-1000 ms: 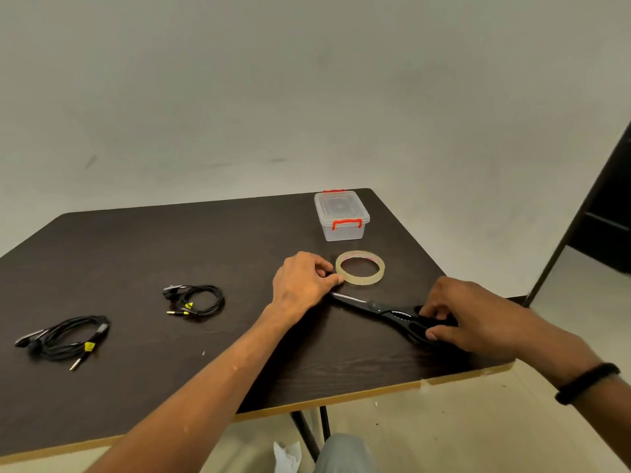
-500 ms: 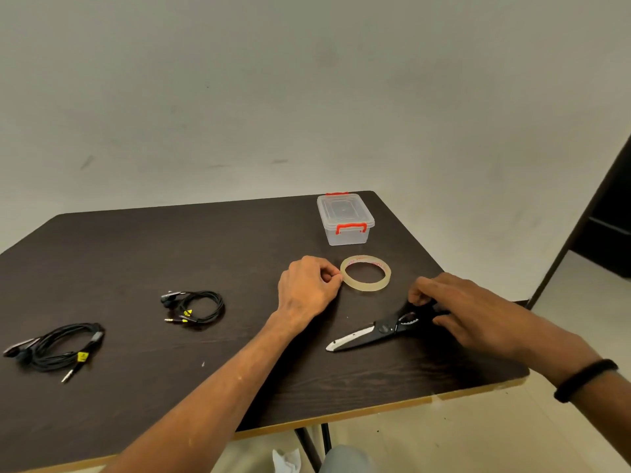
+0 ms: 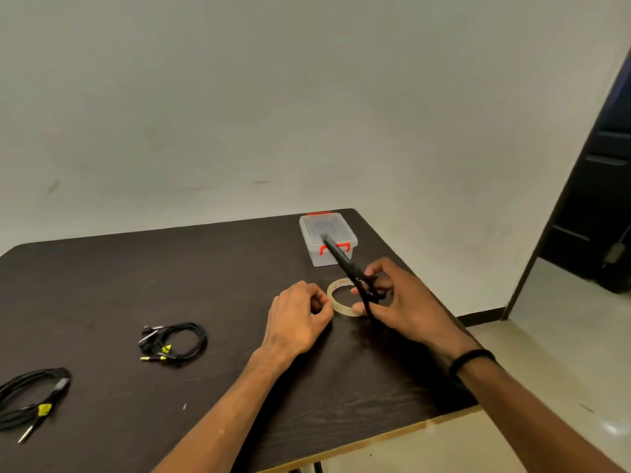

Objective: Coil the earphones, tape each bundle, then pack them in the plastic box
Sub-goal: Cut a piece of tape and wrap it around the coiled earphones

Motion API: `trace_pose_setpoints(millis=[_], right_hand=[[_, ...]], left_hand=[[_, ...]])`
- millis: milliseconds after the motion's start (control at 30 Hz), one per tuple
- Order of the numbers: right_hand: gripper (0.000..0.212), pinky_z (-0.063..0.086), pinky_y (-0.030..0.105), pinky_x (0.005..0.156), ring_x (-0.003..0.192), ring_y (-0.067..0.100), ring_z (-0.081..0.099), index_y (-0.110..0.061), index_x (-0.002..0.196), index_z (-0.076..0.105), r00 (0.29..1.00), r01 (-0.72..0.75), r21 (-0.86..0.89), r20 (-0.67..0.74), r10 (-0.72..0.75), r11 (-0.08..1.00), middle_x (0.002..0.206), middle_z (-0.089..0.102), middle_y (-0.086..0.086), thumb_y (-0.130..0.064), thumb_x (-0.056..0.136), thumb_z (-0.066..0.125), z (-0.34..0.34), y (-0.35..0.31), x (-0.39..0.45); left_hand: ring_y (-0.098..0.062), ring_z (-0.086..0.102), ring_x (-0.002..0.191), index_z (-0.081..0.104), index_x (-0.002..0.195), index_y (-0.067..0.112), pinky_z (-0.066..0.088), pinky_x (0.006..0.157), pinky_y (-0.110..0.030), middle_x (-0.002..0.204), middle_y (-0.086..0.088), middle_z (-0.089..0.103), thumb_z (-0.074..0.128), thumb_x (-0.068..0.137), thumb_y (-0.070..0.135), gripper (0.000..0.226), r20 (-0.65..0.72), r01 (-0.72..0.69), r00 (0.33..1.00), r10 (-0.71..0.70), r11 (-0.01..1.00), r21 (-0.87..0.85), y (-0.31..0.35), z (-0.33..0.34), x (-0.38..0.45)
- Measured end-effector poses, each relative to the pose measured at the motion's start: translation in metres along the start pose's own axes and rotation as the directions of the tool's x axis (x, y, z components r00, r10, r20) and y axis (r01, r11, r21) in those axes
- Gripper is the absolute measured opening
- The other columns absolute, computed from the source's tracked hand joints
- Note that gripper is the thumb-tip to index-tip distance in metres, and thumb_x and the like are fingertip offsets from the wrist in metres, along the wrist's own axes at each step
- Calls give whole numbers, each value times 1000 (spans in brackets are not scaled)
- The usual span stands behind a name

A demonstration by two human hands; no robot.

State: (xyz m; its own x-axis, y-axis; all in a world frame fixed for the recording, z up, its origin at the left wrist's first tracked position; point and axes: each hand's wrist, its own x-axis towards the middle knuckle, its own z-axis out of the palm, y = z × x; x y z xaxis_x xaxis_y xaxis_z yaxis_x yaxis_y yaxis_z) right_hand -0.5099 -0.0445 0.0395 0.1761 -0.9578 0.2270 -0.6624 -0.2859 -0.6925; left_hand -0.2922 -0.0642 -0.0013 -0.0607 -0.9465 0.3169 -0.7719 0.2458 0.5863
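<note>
At the lower left of the frame two coiled earphones (image 3: 32, 397) and (image 3: 174, 341) lie on my table (image 3: 102, 285), apart from each other. Mid-frame, my left hand (image 3: 297, 319) pinches at the tape roll's (image 3: 336, 303) near edge. Just right, my right hand (image 3: 399, 302) grips the scissors (image 3: 345, 261), lifted off the table a moment ago, blades pointing toward the closed plastic box (image 3: 327, 238) behind; a cut looks imminent.
</note>
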Motion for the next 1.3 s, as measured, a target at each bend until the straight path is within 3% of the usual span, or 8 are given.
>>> trace_pose_setpoints(millis=[267, 433, 567, 733, 833, 1000, 1200, 1300], right_hand=[[51, 57, 33, 93, 99, 11, 70, -37, 110, 54, 990, 37, -274, 144, 3, 961, 106, 76, -6, -29, 78, 93, -11, 3, 15], [48, 47, 12, 74, 87, 0, 73, -35, 110, 53, 979, -11, -153, 198, 41, 988, 95, 81, -18, -31, 81, 91, -25, 14, 15], [48, 49, 13, 66, 78, -4, 73, -34, 113, 52, 966, -41, -149, 247, 77, 988, 96, 82, -18, -29, 84, 90, -36, 21, 16], [45, 49, 19, 82, 92, -5, 74, -32, 114, 57, 953, -109, -168, 261, 151, 980, 97, 82, -20, -24, 84, 90, -56, 39, 16], [46, 49, 22, 87, 95, -7, 73, -30, 115, 60, 944, -129, -172, 280, 174, 977, 98, 82, -20, -23, 82, 91, -61, 42, 19], [53, 56, 35, 98, 103, 8, 76, -28, 117, 69, 947, -147, -104, 272, 170, 984, 104, 83, -12, -27, 72, 98, -67, 38, 16], [45, 57, 24, 81, 87, 9, 79, -33, 113, 72, 986, -155, -5, 61, 155, 988, 90, 84, -8, -48, 74, 88, -85, 26, -10], [45, 56, 20, 61, 64, 18, 75, -16, 108, 75, 974, -225, 185, 75, 214, 957, 76, 80, 7, -53, 82, 80, -85, 10, -29]], left_hand=[[-2, 63, 70, 67, 80, 33, 53, 69, -27, 77, 17, 68, 69, 88, 39, 11, 9, 7, 1000, -6, 995, -104, 2, -4, -1], [-2, 61, 75, 64, 87, 33, 51, 72, -27, 87, 16, 64, 65, 91, 42, 9, 2, -65, 998, 65, 998, -16, 4, -5, -3], [-4, 61, 79, 63, 88, 33, 50, 73, -25, 91, 15, 63, 65, 93, 36, 6, -16, -40, 999, 39, 999, -35, 3, -4, -3], [-7, 60, 81, 60, 88, 32, 54, 73, -25, 92, 14, 59, 68, 94, 32, 10, -19, -7, 1000, 6, 997, -78, -2, -2, 0], [-7, 61, 75, 61, 87, 32, 46, 64, -17, 90, 14, 60, 68, 94, 31, 10, -9, -19, 1000, 19, 998, -66, -3, -1, 1], [-8, 63, 71, 64, 86, 31, 50, 62, -17, 88, 13, 63, 71, 92, 29, 9, -1, -8, 1000, 8, 996, -89, -1, -2, 0], [-7, 64, 72, 66, 86, 31, 51, 63, -15, 87, 13, 64, 72, 91, 27, 9, -14, -11, 1000, 9, 995, -100, -1, -1, -1], [-5, 63, 70, 68, 91, 29, 45, 62, -12, 89, 13, 66, 73, 91, 28, 5, -18, -12, 1000, 10, 993, -115, -1, -1, -1]])
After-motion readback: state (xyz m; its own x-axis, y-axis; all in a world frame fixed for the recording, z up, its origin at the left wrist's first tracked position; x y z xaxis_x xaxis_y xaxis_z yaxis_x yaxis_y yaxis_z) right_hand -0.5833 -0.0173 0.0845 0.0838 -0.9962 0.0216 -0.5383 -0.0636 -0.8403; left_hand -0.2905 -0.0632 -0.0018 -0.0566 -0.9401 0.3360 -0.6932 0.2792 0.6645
